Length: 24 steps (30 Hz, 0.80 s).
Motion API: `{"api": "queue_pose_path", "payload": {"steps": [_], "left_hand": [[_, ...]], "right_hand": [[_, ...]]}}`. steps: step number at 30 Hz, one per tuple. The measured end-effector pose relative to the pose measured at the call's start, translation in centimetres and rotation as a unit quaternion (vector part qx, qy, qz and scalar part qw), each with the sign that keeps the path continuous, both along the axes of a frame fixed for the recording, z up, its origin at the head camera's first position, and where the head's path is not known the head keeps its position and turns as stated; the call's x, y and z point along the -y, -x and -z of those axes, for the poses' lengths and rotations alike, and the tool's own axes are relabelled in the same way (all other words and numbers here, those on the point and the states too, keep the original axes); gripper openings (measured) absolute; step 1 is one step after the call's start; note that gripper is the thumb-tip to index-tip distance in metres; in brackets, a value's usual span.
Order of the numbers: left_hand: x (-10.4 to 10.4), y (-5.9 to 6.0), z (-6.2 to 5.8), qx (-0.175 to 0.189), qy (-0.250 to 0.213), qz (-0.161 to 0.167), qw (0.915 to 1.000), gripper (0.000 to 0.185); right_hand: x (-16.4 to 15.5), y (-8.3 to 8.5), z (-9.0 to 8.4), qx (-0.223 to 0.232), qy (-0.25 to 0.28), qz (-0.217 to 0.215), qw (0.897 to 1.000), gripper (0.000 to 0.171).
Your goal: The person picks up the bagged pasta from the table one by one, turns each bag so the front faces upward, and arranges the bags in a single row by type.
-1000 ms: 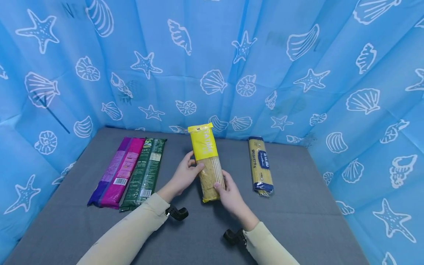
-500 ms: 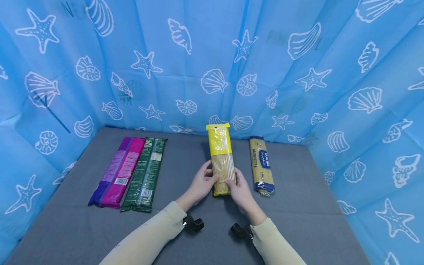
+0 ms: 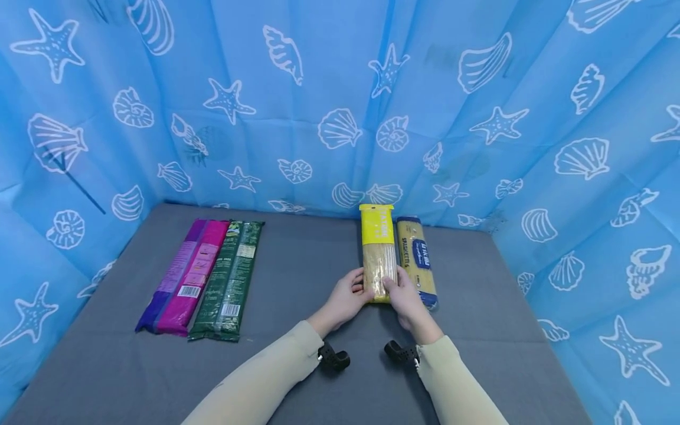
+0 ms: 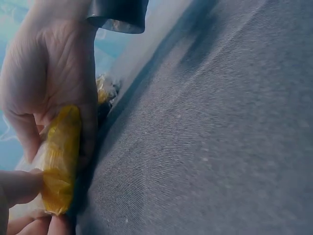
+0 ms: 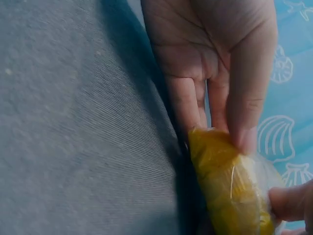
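At far left lie the purple pack (image 3: 183,276) and green pack (image 3: 232,279). Your left hand (image 3: 347,293) and right hand (image 3: 405,297) pinch the yellow spaghetti pack (image 3: 378,254) at its near end, just beside the blue pack (image 3: 417,260).

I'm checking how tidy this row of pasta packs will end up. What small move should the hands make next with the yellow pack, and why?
Probably let go and draw back. The yellow pack already lies flat on the grey table, close alongside the blue pack and roughly parallel to it. The left hand and right hand grip only its near end, so little is left but releasing.
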State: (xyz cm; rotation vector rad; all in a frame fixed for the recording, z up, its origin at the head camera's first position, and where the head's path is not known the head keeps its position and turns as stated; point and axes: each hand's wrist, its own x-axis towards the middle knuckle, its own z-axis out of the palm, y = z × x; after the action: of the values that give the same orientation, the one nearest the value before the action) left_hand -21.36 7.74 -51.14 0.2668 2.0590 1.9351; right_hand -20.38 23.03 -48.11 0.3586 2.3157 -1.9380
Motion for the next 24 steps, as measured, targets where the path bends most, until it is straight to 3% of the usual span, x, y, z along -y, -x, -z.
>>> {"api": "queue_pose_path", "payload": {"steps": [8, 14, 17, 24], "left_hand": [[-0.8, 0.6, -0.4, 0.015, 0.017, 0.015, 0.9996, 0.063], [-0.9, 0.5, -0.4, 0.016, 0.035, 0.012, 0.9992, 0.061], [-0.9, 0.4, -0.3, 0.012, 0.037, 0.002, 0.9992, 0.059], [-0.8, 0.5, -0.1, -0.008, 0.035, -0.002, 0.9994, 0.057]], "right_hand": [[-0.2, 0.3, -0.1, -0.001, -0.026, 0.011, 1.0, 0.047], [-0.1, -0.1, -0.5, 0.003, -0.109, -0.004, 0.994, 0.049], [0.0, -0.3, -0.6, -0.004, -0.167, -0.013, 0.986, 0.052], [0.6, -0.9, -0.4, -0.069, -0.305, -0.029, 0.949, 0.055]]}}
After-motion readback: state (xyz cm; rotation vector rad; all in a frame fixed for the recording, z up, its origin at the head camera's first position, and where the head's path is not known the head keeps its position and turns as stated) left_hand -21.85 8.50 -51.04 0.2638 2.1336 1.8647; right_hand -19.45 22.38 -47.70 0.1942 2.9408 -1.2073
